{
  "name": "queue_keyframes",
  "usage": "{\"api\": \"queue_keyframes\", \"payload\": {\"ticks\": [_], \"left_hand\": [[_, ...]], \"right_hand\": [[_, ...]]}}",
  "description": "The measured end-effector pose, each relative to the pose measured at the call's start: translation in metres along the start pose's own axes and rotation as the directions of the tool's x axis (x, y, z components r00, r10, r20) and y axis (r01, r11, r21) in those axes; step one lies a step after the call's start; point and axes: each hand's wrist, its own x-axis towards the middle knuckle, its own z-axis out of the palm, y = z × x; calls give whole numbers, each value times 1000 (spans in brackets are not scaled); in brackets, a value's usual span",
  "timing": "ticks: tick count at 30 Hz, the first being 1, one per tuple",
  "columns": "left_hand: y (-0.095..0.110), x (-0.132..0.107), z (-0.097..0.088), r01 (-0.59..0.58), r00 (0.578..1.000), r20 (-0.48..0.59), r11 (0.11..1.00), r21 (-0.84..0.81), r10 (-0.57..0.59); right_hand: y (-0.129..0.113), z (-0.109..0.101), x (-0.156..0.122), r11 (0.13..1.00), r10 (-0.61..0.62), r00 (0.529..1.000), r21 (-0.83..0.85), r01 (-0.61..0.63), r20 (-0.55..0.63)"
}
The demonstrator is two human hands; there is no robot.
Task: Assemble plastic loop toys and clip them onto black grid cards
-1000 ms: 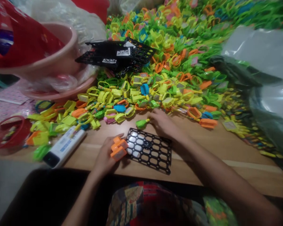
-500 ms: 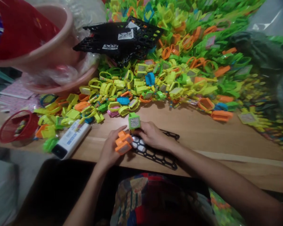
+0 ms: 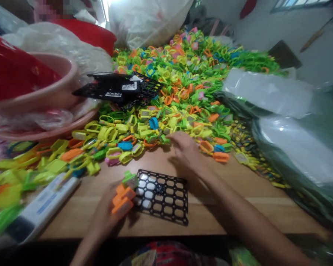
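Note:
My left hand is at the left edge of a black plastic grid rack and appears to grip it; most of its fingers are hidden. Several orange toy watches and a green toy watch stand together along that edge, in front of the hand. White patches show through the rack's left openings. My right hand stretches to the front of a heap of toy watches. Its fingers, slightly blurred, point left and reach a green piece there.
More black racks with white labels lie on the heap. Pink basins stand at the left, and a white-and-black box-shaped device lies on the wooden table. Clear plastic bags and small yellow pieces are at the right.
My right hand has left the rack and moved forward to the heap. The rack's grid is now more exposed, with the green watch beside the orange ones. The camera view has tilted up.

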Motion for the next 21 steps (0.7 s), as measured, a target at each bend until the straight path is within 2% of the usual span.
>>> {"api": "queue_keyframes", "payload": {"ticks": [1,2,4,5,9,13,15,18,21], "left_hand": [[0,0,0,4,1000,10,1000,-7,-4],[0,0,-1,7,1000,13,1000,-11,-7],[1,-1,-1,9,1000,8,1000,-6,-9],[2,-1,-1,10,1000,9,1000,-6,-10],[7,-1,0,38,999,21,999,-26,-38],[7,0,-2,26,999,28,1000,0,-26],[5,-1,-3,16,999,42,1000,3,-17],[4,-2,-3,18,998,53,1000,13,-19],[6,-3,-2,39,998,48,999,31,-41]], "right_hand": [[15,-9,7,982,59,997,-178,-66,-42],[29,-15,11,937,119,992,-327,-124,-33],[46,-18,11,855,203,979,-487,-179,-4],[49,-15,8,844,214,976,-509,-169,31],[33,-3,-21,914,113,982,-403,-44,150],[23,-10,-43,970,44,964,-244,22,261],[29,-15,-45,977,39,953,-211,27,300],[38,-18,-41,965,56,939,-261,36,339],[32,-16,-38,969,59,928,-245,36,369]]}}
